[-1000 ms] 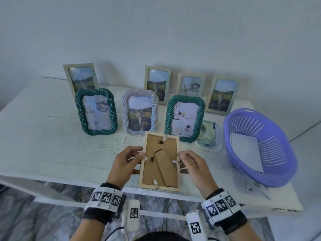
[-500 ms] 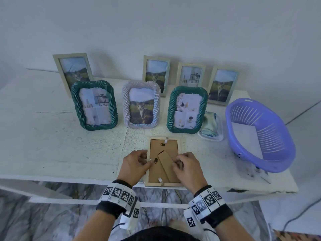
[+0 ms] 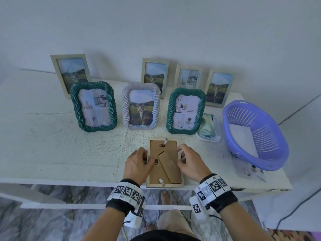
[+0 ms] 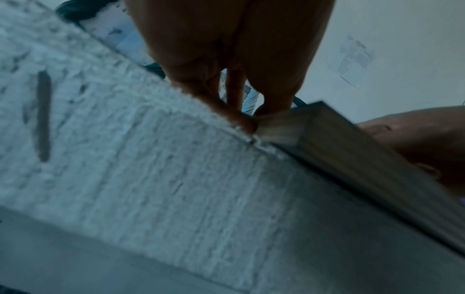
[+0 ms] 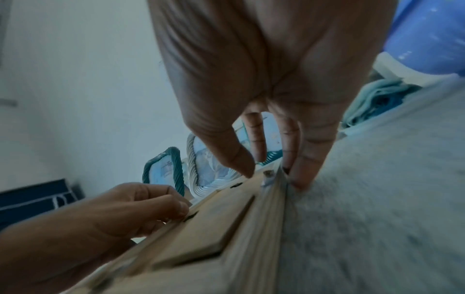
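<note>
Head view: a picture frame (image 3: pixel 164 164) lies back-up at the tabletop's (image 3: pixel 69 153) near edge, its long axis running 12 to 6. The left hand (image 3: pixel 137 164) clasps the 9 o'clock rail and the right hand (image 3: pixel 191 162) the 3 o'clock rail, equally near.

Left wrist: fingertips (image 4: pixel 242 121) pinch the rail at tabletop level.

Right wrist alone shows the thumb (image 5: pixel 234 157) atop the backing, with fingers down the outer side.
</note>
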`<action>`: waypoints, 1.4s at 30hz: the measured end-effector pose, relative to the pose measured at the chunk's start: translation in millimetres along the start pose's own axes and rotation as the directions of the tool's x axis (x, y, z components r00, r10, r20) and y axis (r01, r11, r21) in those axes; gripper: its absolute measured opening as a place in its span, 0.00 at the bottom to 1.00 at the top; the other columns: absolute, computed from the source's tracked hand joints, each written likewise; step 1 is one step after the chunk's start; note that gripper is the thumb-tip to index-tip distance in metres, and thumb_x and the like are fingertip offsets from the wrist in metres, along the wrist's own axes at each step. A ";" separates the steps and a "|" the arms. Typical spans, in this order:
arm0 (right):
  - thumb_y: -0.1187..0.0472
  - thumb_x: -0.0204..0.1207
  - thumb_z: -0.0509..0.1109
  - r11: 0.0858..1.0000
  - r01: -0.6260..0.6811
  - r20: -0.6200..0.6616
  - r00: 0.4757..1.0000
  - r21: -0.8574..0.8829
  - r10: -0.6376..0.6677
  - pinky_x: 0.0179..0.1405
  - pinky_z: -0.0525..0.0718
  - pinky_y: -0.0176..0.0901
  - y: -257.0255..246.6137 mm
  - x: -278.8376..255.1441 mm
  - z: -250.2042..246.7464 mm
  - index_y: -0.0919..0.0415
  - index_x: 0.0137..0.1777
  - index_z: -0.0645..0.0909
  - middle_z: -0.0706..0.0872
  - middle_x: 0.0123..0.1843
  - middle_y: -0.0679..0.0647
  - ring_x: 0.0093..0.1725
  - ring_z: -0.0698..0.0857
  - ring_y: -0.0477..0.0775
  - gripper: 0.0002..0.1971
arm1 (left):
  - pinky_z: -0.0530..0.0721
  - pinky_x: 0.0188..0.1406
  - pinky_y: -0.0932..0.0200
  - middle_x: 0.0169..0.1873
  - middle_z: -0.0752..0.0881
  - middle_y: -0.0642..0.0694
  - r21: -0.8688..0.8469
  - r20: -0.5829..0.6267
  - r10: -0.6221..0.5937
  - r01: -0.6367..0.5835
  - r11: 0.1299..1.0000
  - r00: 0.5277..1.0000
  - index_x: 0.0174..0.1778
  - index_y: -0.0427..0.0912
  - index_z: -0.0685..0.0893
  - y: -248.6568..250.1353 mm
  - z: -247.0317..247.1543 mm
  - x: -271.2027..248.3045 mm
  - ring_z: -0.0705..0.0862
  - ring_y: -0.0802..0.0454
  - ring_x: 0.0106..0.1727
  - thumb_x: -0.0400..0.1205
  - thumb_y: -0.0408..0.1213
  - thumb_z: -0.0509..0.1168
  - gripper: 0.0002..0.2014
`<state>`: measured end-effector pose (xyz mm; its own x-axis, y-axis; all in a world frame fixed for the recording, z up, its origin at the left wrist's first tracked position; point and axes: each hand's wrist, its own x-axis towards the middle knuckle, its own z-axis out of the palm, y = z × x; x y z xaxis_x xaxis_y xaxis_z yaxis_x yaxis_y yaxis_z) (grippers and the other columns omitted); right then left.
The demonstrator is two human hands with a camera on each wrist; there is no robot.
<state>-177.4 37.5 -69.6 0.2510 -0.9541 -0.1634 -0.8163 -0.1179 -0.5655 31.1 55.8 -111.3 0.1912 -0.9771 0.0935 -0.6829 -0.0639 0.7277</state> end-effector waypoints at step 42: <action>0.51 0.79 0.59 0.884 0.383 0.096 0.924 -0.269 -0.371 0.47 0.80 0.47 -33.2 -58.7 44.7 0.52 0.48 0.81 0.73 0.48 0.48 0.50 0.75 0.51 0.10 | 0.82 0.27 0.71 0.40 0.86 0.49 -0.353 0.136 -0.048 0.093 0.931 0.990 0.57 0.46 0.85 -10.7 -15.2 0.4 0.81 0.63 0.32 0.74 0.38 0.77 0.16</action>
<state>-141.8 109.8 -77.3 0.5846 -0.8111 -0.0192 -0.7654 -0.5436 -0.3445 49.3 59.1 -108.7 0.1262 -0.9914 -0.0342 -0.3693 -0.0789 0.9259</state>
